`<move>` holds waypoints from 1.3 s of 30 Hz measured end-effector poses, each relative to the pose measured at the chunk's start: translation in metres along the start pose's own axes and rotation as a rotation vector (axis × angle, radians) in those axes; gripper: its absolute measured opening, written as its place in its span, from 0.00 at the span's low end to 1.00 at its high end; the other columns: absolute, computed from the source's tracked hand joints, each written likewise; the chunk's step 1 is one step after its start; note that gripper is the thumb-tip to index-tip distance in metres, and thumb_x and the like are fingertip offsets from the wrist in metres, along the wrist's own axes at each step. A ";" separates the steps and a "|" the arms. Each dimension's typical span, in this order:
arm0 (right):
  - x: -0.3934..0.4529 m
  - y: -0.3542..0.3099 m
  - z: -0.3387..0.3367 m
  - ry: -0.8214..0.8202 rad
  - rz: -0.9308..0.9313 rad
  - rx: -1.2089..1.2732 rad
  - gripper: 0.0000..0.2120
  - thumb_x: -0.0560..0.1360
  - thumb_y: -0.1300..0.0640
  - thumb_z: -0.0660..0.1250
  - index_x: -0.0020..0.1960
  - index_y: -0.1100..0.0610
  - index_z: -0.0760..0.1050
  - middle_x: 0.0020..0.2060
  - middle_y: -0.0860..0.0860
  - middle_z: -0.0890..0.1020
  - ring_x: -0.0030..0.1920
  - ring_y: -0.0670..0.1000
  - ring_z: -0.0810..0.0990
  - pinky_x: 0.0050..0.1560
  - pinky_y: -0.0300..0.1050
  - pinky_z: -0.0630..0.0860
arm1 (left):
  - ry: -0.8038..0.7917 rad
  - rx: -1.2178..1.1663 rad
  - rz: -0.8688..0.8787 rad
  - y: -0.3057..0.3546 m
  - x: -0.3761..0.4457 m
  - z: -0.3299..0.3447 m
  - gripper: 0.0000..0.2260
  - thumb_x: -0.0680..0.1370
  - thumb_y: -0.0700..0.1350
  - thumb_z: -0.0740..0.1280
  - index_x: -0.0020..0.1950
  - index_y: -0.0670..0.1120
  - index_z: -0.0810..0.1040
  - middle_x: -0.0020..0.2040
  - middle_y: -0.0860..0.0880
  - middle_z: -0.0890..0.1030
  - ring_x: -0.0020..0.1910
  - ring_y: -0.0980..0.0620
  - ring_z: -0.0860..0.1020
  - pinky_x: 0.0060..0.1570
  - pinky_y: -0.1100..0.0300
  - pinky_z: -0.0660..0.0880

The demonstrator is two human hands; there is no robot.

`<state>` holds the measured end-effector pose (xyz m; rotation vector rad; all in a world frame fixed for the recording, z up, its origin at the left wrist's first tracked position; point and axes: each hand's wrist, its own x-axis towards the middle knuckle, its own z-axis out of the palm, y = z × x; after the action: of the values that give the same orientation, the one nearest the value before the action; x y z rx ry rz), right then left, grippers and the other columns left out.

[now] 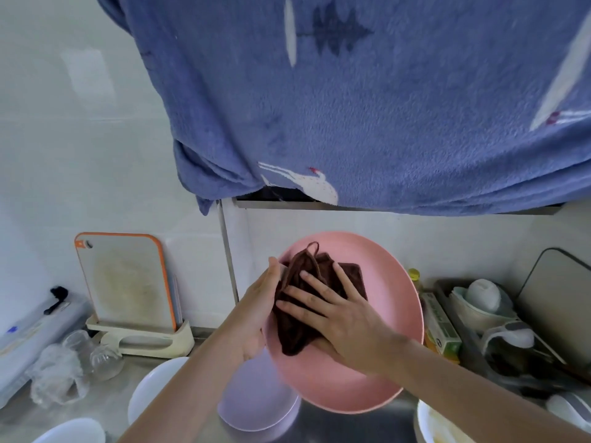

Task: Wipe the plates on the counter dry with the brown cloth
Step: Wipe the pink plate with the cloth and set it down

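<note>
A pink plate (388, 318) is held up, tilted toward me, over the steel counter. My left hand (257, 310) grips its left rim, fingers behind and thumb at the edge. The brown cloth (295, 327) lies bunched on the plate's face. My right hand (335, 314) presses flat on the cloth with fingers spread. Below the pink plate sit a lilac plate (256, 407) and a white plate (150, 388) on the counter. Another white dish (72, 431) shows at the bottom left edge.
A cutting board (124, 279) in its stand leans against the wall at left, with glass jars (96, 353) and crumpled plastic before it. A dish rack (499, 318) with bowls stands at right. A blue blanket (367, 100) hangs overhead. A bowl (435, 426) sits bottom right.
</note>
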<state>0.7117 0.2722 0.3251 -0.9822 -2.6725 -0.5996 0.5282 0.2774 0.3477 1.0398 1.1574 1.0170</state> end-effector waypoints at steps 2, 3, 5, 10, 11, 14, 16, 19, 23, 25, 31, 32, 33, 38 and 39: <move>0.006 0.009 -0.001 0.021 0.038 -0.011 0.30 0.75 0.45 0.56 0.76 0.45 0.57 0.75 0.46 0.65 0.76 0.55 0.56 0.71 0.68 0.49 | -0.005 0.020 0.014 -0.002 -0.006 0.000 0.24 0.72 0.72 0.56 0.59 0.64 0.80 0.62 0.53 0.83 0.64 0.52 0.79 0.65 0.49 0.74; 0.007 0.014 -0.002 0.023 0.075 -0.016 0.30 0.74 0.45 0.56 0.76 0.45 0.59 0.74 0.47 0.67 0.76 0.55 0.59 0.71 0.67 0.51 | 0.003 0.011 0.028 -0.005 -0.008 -0.002 0.22 0.73 0.70 0.57 0.61 0.64 0.79 0.62 0.54 0.82 0.64 0.53 0.79 0.64 0.50 0.75; 0.008 0.026 -0.003 0.022 0.165 -0.045 0.30 0.72 0.45 0.56 0.74 0.47 0.62 0.71 0.47 0.70 0.73 0.54 0.65 0.69 0.64 0.55 | 0.043 0.009 0.072 -0.009 -0.010 -0.007 0.17 0.77 0.64 0.60 0.62 0.61 0.79 0.60 0.54 0.84 0.60 0.53 0.81 0.60 0.51 0.77; -0.011 0.035 0.000 0.030 0.397 -0.097 0.27 0.70 0.49 0.57 0.68 0.52 0.73 0.64 0.49 0.78 0.66 0.53 0.74 0.61 0.53 0.67 | 0.237 -0.058 0.078 -0.009 -0.013 -0.016 0.08 0.82 0.50 0.61 0.53 0.58 0.80 0.52 0.49 0.86 0.51 0.47 0.84 0.47 0.51 0.82; -0.017 0.032 0.003 0.039 0.434 -0.099 0.26 0.70 0.50 0.57 0.66 0.53 0.75 0.62 0.50 0.80 0.65 0.54 0.75 0.58 0.52 0.67 | 0.271 -0.070 0.080 -0.009 -0.011 -0.019 0.08 0.82 0.49 0.60 0.54 0.57 0.79 0.52 0.50 0.85 0.49 0.47 0.84 0.44 0.54 0.81; -0.037 0.016 0.011 0.075 0.501 -0.068 0.19 0.70 0.54 0.64 0.59 0.56 0.79 0.55 0.52 0.84 0.60 0.56 0.79 0.56 0.54 0.71 | 0.343 -0.066 0.090 -0.009 -0.002 -0.022 0.11 0.83 0.50 0.58 0.53 0.57 0.80 0.51 0.49 0.84 0.48 0.46 0.82 0.48 0.51 0.80; -0.049 -0.001 0.011 0.092 0.557 0.018 0.16 0.67 0.57 0.72 0.54 0.55 0.81 0.48 0.51 0.86 0.55 0.55 0.82 0.54 0.54 0.77 | 0.376 -0.068 0.098 -0.010 0.002 -0.023 0.12 0.83 0.49 0.57 0.50 0.58 0.79 0.50 0.49 0.83 0.49 0.45 0.80 0.54 0.49 0.77; -0.061 -0.032 0.013 0.105 0.556 0.167 0.10 0.71 0.54 0.62 0.49 0.52 0.80 0.41 0.46 0.84 0.48 0.51 0.82 0.52 0.49 0.74 | 0.409 -0.086 0.113 -0.008 0.009 -0.023 0.11 0.84 0.49 0.55 0.52 0.57 0.77 0.50 0.50 0.81 0.52 0.44 0.79 0.56 0.47 0.76; -0.057 -0.059 0.010 0.119 0.647 0.556 0.11 0.78 0.54 0.56 0.45 0.51 0.76 0.29 0.43 0.77 0.33 0.49 0.78 0.36 0.37 0.68 | 0.436 -0.034 0.144 -0.014 0.016 -0.013 0.11 0.84 0.47 0.54 0.59 0.54 0.75 0.45 0.55 0.78 0.46 0.49 0.77 0.45 0.58 0.74; -0.049 -0.064 0.007 0.085 0.814 0.823 0.13 0.81 0.55 0.56 0.39 0.53 0.72 0.24 0.43 0.71 0.26 0.46 0.72 0.30 0.36 0.64 | 0.435 0.002 0.132 -0.023 0.017 -0.006 0.09 0.84 0.46 0.54 0.57 0.53 0.73 0.44 0.54 0.77 0.42 0.52 0.75 0.43 0.60 0.72; -0.050 -0.047 0.015 -0.118 1.332 1.510 0.13 0.82 0.51 0.54 0.55 0.57 0.74 0.47 0.51 0.80 0.50 0.53 0.79 0.57 0.47 0.75 | 0.431 -0.013 -0.049 -0.083 0.039 0.014 0.13 0.82 0.46 0.54 0.61 0.50 0.75 0.56 0.44 0.79 0.55 0.41 0.77 0.57 0.47 0.75; -0.056 -0.043 0.021 -0.100 1.404 1.568 0.14 0.82 0.51 0.55 0.59 0.57 0.73 0.49 0.52 0.81 0.52 0.52 0.79 0.59 0.47 0.75 | 0.419 -0.035 -0.095 -0.098 0.044 0.016 0.15 0.81 0.45 0.54 0.64 0.50 0.74 0.58 0.44 0.79 0.57 0.40 0.78 0.58 0.44 0.76; -0.064 -0.038 0.027 -0.072 1.476 1.620 0.15 0.81 0.51 0.56 0.62 0.58 0.73 0.51 0.54 0.81 0.53 0.53 0.80 0.61 0.49 0.75 | 0.413 -0.044 -0.133 -0.114 0.050 0.018 0.15 0.81 0.44 0.54 0.65 0.49 0.73 0.58 0.43 0.79 0.57 0.39 0.77 0.58 0.44 0.76; -0.112 -0.018 0.046 0.089 1.789 1.812 0.15 0.77 0.53 0.67 0.58 0.63 0.76 0.52 0.61 0.83 0.51 0.60 0.83 0.51 0.53 0.80 | 0.407 -0.032 -0.365 -0.201 0.077 0.036 0.09 0.83 0.39 0.55 0.60 0.43 0.72 0.54 0.36 0.77 0.54 0.40 0.76 0.60 0.59 0.73; -0.122 -0.017 0.048 0.107 1.816 1.816 0.13 0.76 0.54 0.68 0.56 0.63 0.77 0.50 0.61 0.84 0.50 0.60 0.84 0.47 0.51 0.81 | 0.428 -0.054 -0.405 -0.219 0.084 0.041 0.10 0.83 0.38 0.54 0.62 0.43 0.72 0.56 0.36 0.77 0.56 0.39 0.75 0.61 0.64 0.71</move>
<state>0.7884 0.2129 0.2345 -1.5592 -0.4081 1.5572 0.5958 0.3080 0.1218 0.5190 1.6009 0.9583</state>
